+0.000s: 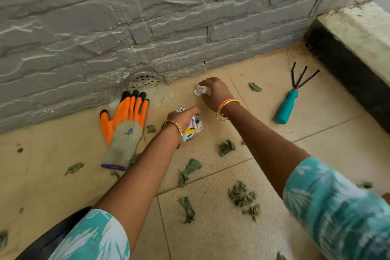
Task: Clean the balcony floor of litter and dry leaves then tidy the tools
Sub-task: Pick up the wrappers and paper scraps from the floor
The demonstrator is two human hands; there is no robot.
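Gripping crumpled paper wads (194, 126): left hand (183, 117), right hand (213, 93).

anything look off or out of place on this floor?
Mostly expected litter: dry leaves scattered across the tiles. A single work glove lies flat by the wall drain, no partner in view, and the hand rake is loose near the step. Both hands hold crumpled paper. Nothing looks damaged.
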